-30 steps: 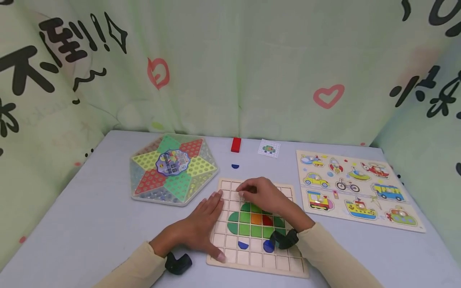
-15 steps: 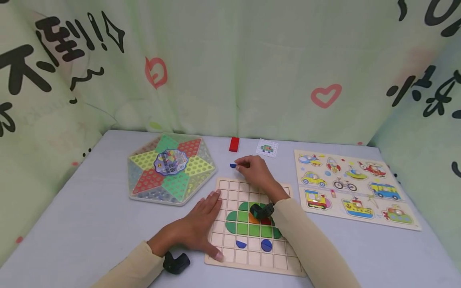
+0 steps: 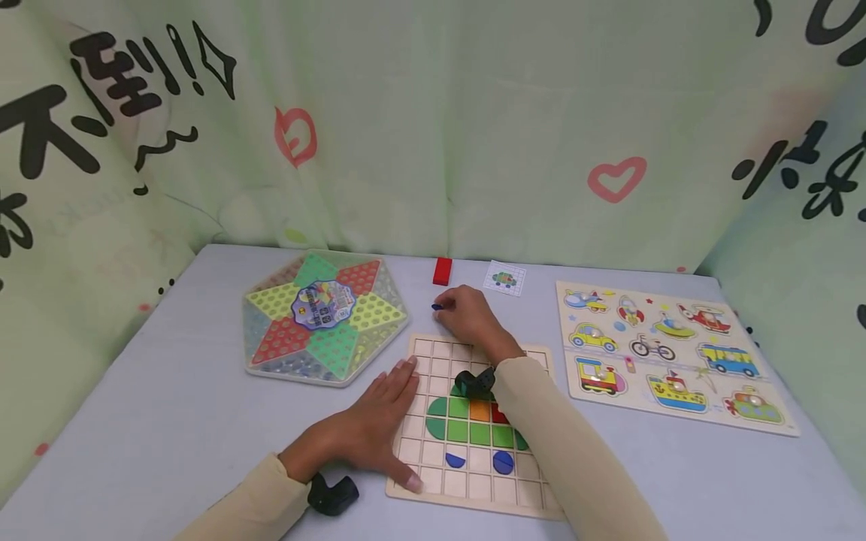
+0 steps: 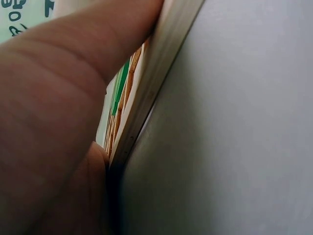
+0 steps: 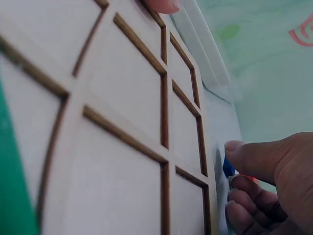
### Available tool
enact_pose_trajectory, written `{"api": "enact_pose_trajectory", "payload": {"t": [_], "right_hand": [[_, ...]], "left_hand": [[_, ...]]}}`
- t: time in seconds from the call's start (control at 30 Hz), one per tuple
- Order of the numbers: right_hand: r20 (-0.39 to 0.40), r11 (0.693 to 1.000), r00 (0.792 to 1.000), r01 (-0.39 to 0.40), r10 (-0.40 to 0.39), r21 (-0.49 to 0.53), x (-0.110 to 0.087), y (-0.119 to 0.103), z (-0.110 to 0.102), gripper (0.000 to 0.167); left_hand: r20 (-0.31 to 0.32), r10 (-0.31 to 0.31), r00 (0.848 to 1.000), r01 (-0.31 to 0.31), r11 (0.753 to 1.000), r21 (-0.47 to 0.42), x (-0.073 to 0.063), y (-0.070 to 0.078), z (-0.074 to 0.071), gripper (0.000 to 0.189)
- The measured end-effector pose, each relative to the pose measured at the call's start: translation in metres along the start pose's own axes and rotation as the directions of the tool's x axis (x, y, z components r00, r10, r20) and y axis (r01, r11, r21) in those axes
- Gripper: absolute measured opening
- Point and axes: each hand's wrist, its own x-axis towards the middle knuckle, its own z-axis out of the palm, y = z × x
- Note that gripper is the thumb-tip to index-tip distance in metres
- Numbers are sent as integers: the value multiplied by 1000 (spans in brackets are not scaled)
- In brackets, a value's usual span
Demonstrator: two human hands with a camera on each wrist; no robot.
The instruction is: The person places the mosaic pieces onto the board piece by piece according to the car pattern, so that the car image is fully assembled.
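Note:
My right hand (image 3: pixel 468 314) pinches a blue half-circle piece (image 5: pixel 228 167) between thumb and fingertips, just past the far edge of the wooden grid board (image 3: pixel 473 487). In the head view only a sliver of that piece shows. My left hand (image 3: pixel 372 424) lies spread along the board's left edge, thumb at the near corner. Green squares (image 3: pixel 458 431), an orange square (image 3: pixel 479 410) and a partly hidden red piece (image 3: pixel 498 413) fill the board's middle. Below them sit a blue half circle (image 3: pixel 455 460) and a blue circle (image 3: pixel 503 462) of two halves.
A red block (image 3: pixel 443 271) and a small picture card (image 3: pixel 504 279) lie at the back of the table. To the left is a hexagonal Chinese checkers box (image 3: pixel 325 319). A vehicle puzzle board (image 3: pixel 670 353) lies on the right. A printed curtain (image 3: pixel 446 135) stands behind.
My right hand has moved from over the board to the blue half circle beyond it and now pinches it, tilting it up. My left hand stays in place.

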Motion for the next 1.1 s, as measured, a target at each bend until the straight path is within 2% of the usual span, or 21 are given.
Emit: {"api": "enact_pose_trajectory", "payload": {"t": [0.27,0.4,0.53,0.67,0.87,1.1], "right_hand": [[-24,999,999,-39,40,20,2,-3,-1,19],[-29,999,1000,-6,5,-34,1,-2,-3,15],[11,995,999,39,-38,-89,0,0,-7,15],[49,994,999,25,-19,-107,-3,4,-12,11],[76,996,997,39,-34,-76,-10,14,-19,9],[57,998,997,60,-59,-24,-29,24,-33,9]], "left_hand": [[0,8,1000,-8,1000,16,1,2,-2,135],[4,-4,1000,4,1000,19,2,3,-3,136],[3,-14,1000,14,1000,1,3,4,-2,135],[8,-13,1000,13,1000,-15,3,4,0,134],[16,-36,999,36,999,-4,0,3,1,136],[10,-25,1000,25,1000,1,-1,4,-1,136]]}}
